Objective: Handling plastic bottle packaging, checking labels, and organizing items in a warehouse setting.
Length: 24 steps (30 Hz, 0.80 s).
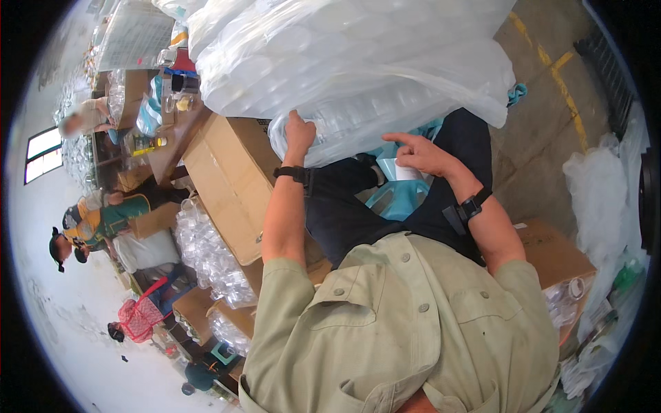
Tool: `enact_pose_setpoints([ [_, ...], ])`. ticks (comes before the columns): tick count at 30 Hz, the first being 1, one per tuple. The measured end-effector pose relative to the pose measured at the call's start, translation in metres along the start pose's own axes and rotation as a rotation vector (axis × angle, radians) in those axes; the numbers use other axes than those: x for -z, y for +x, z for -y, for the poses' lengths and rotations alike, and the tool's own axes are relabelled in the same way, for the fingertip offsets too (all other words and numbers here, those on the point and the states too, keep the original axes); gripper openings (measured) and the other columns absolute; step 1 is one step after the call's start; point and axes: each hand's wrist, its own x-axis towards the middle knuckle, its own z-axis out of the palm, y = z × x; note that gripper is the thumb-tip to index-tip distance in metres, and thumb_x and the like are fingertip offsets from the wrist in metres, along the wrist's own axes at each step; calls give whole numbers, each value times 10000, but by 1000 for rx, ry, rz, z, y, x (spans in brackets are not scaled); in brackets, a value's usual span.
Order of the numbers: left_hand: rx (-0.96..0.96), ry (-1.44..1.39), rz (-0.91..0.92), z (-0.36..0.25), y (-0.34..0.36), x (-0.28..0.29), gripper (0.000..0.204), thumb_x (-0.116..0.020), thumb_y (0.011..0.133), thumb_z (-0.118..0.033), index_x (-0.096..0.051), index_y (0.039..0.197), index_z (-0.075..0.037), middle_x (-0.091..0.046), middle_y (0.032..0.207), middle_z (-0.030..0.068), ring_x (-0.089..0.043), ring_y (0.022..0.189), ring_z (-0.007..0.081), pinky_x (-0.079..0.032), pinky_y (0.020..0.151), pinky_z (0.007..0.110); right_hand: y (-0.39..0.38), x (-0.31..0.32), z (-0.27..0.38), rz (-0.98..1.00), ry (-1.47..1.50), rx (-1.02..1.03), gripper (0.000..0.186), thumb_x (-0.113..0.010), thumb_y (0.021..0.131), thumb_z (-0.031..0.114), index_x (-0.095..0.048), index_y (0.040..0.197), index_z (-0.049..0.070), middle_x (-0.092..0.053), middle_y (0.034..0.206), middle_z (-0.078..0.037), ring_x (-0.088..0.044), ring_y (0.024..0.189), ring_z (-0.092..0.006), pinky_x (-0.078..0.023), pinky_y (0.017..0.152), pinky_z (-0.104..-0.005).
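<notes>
My left hand (300,133) is closed on the near edge of a large translucent plastic bag (351,48), full of rows of clear round containers. My right hand (414,153), lower and further right, has its index finger stretched toward the bag. Its other fingers curl beside a white cylindrical object (403,170); whether they grip it is hidden. A light-blue plastic item (396,199) shows between my legs. A closed cardboard box (219,182) stands just left of my left hand.
Bagged clear containers (210,255) lie at left, near several co-workers (103,217) and a cluttered table (165,155). An open box (554,251), loose plastic sheeting (592,186) and a black crate (609,69) are at right, beside floor with yellow lines (551,62).
</notes>
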Motion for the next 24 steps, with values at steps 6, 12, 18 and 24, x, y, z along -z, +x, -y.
enact_pose_setpoints([
  [6, 235, -315, 124, -22, -7, -16, 755, -731, 887, -254, -439, 1472, 124, -692, 1223, 326, -700, 1140, 414, -550, 971, 439, -2, 3, 5, 29, 9, 19, 704, -602, 888, 92, -468, 1578, 52, -612, 765, 22, -517, 674, -72, -436, 633, -259],
  [12, 104, -345, 2, -1, -21, -59, 803, -746, 921, -314, -412, 1480, 156, -580, 1386, 375, -612, 1261, 470, -502, 1045, 472, -4, 6, 9, 49, 2, 46, 702, -590, 893, 91, -463, 1583, 52, -606, 762, 25, -520, 681, -73, -444, 641, -262],
  [18, -134, -115, -151, -7, -33, -100, 1060, -882, 781, -267, -240, 1480, 206, -415, 1461, 412, -440, 1357, 546, -381, 1157, 535, -1, 6, -3, 23, -40, 44, 721, -592, 879, 97, -465, 1588, 63, -587, 737, 28, -496, 646, -73, -428, 614, -270],
  [24, -141, -183, -164, 2, -39, -83, 1105, -828, 814, -274, -156, 1550, 202, -353, 1538, 431, -386, 1422, 554, -336, 1210, 528, 3, -2, -2, 37, -59, 9, 735, -614, 873, 85, -457, 1591, 65, -589, 749, 40, -514, 683, -60, -430, 643, -253],
])
